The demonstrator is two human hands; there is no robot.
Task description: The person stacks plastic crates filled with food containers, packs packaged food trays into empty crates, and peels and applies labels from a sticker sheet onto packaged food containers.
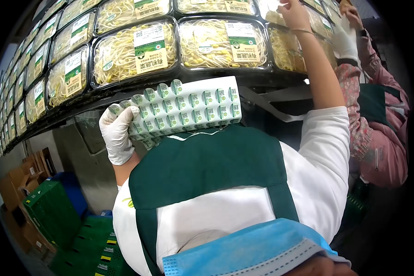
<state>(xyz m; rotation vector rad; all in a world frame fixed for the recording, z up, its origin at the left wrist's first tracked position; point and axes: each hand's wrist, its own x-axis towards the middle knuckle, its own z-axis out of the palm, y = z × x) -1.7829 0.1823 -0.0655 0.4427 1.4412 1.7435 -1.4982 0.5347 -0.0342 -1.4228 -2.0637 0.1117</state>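
My left hand (118,133), in a white glove, pinches the left end of a sheet of round green-and-white stickers (184,106). The sheet hangs in front of my apron, its upper left edge curled with some stickers lifting. My bare right hand (295,14) is stretched out over the packs at the top edge of the view. Its fingers are bent together over a pack; anything between them is too small to make out. Nearest the sheet are clear-lidded black trays of bean sprouts (202,46), each with a green and tan label (150,48).
Rows of sprout trays (69,76) cover the rack to the left and top. At right stands a co-worker in a pink floral sleeve (349,92), with a white-gloved hand (344,42) near the trays. Green crates (53,214) and cardboard boxes (14,188) stand lower left.
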